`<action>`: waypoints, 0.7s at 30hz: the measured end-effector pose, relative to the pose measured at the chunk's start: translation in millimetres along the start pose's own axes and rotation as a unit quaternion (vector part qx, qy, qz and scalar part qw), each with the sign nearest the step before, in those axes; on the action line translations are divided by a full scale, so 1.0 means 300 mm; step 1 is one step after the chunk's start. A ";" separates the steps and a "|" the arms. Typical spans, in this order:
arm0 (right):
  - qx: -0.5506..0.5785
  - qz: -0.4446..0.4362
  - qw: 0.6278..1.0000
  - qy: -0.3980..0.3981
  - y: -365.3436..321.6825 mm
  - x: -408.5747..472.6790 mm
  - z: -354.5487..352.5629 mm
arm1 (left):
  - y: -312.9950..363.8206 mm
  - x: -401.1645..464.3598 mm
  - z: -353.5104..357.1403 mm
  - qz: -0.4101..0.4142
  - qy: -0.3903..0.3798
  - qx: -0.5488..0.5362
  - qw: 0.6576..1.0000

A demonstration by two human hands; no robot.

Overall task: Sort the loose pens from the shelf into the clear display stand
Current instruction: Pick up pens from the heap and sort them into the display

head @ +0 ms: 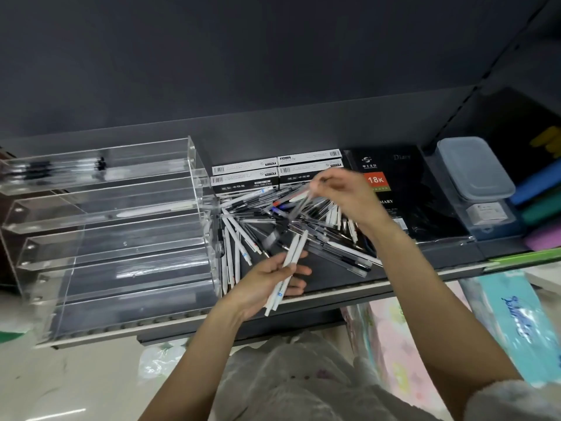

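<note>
A heap of loose pens (303,226), white, clear and black, lies on the dark shelf (334,281). To its left stands the clear display stand (115,226) with stepped tiers; its top tier holds a few dark pens (60,167) and a middle tier one white pen. My left hand (267,284) grips two or three white pens (288,262) near the shelf's front edge. My right hand (343,196) hovers over the heap, pinching a clear pen (300,202) that looks blurred.
Black-and-white gel pen boxes (246,177) stand behind the heap. A black diary (400,189) lies to the right, then a lidded plastic container (473,168) and coloured folders (540,208). Below the shelf are plastic bags and packaged goods (525,320).
</note>
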State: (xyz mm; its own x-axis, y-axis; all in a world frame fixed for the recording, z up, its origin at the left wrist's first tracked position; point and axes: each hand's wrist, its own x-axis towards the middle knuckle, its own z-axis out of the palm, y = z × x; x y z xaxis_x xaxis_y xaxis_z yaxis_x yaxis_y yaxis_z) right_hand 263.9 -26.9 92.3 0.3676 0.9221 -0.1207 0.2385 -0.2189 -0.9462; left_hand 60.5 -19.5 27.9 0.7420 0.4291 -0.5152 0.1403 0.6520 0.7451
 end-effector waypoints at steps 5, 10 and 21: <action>0.195 0.026 0.968 0.156 0.016 -0.119 0.007 | 0.009 0.022 0.011 0.120 0.102 -0.215 0.964; 0.317 0.086 0.925 0.189 0.097 -0.254 0.177 | 0.052 0.031 0.055 0.161 0.108 -0.291 0.937; 0.199 0.122 0.959 0.163 0.147 -0.311 0.307 | 0.044 0.036 0.111 0.214 0.158 -0.287 0.920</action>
State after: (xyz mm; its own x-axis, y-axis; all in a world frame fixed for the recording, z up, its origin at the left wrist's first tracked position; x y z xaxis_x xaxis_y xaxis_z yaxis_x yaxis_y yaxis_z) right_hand 157.3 -93.2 34.2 0.6463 0.6957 -0.3134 -0.2284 -0.2155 -0.9494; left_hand 92.3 -27.1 46.2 0.4084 0.8250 -0.3907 -0.5577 0.5644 0.6087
